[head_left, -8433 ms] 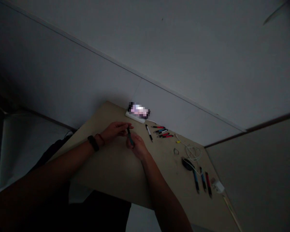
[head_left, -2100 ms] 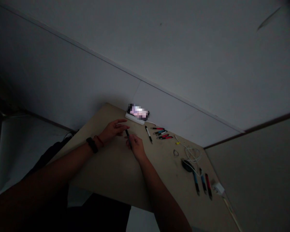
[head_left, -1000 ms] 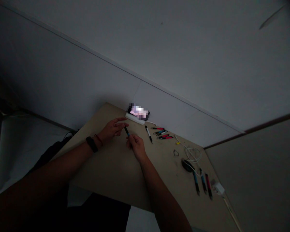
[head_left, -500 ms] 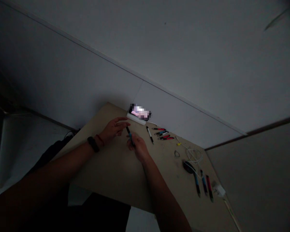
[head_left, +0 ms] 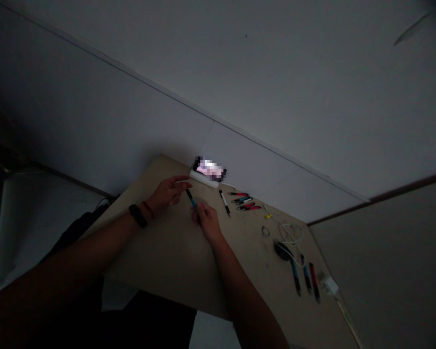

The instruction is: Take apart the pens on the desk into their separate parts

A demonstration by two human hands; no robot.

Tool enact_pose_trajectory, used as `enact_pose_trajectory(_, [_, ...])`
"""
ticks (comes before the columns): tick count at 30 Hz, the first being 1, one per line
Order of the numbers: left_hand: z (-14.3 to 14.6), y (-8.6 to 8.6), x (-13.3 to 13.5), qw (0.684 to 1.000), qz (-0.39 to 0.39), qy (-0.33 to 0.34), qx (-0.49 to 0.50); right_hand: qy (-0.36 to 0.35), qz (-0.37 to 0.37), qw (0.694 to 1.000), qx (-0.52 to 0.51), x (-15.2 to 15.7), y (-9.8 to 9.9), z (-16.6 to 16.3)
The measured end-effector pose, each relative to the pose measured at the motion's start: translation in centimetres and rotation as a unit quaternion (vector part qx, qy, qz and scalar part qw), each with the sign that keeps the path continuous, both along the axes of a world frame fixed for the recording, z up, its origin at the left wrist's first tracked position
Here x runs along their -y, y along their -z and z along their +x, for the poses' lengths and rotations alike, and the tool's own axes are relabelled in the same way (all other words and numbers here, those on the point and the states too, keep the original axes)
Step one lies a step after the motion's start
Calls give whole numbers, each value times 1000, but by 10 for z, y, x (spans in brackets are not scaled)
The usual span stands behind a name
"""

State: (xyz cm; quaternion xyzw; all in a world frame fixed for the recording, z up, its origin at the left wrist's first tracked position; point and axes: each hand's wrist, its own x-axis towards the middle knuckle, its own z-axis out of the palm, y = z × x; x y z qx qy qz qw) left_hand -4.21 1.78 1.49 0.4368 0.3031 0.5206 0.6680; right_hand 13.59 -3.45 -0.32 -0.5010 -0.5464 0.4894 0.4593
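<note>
Over the dim table, my right hand (head_left: 207,220) is closed around the lower part of a blue and black pen (head_left: 191,196), which tilts up toward the left. My left hand (head_left: 170,191) is close to the pen's upper end, fingers stretched out and apart. Whether a fingertip touches the pen is hard to make out. A black band and a red cord circle the left wrist. A white and black pen (head_left: 225,202) lies just right of my right hand. Beyond it rests a group of red, blue and white pens (head_left: 245,199).
A lit phone (head_left: 210,169) leans on a white stand (head_left: 203,179) against the wall. On the right lie a coiled white cable (head_left: 290,233), a round black object (head_left: 283,250), blue pens (head_left: 305,274), a red pen (head_left: 314,282) and a white plug (head_left: 329,284). The table (head_left: 160,261) meets the wall.
My right hand has shifted slightly with the pen, whose upper end has moved a little left. My left hand has drawn slightly left as well. The other pens have stayed put.
</note>
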Motion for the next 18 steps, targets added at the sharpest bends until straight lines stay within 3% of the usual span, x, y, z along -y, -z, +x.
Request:
enact_pose_trajectory(5, [2, -2, 1, 999, -22, -18, 15, -5, -62, 991, -119, -1, 4, -1])
enact_pose_trajectory(11, [6, 4, 2, 995, -80, -37, 50, 4, -104, 956, -276, 0, -9, 4])
enact_pose_trajectory(18, [11, 8, 6, 998, -59, 12, 1, -2, -80, 963, -257, 3, -13, 6])
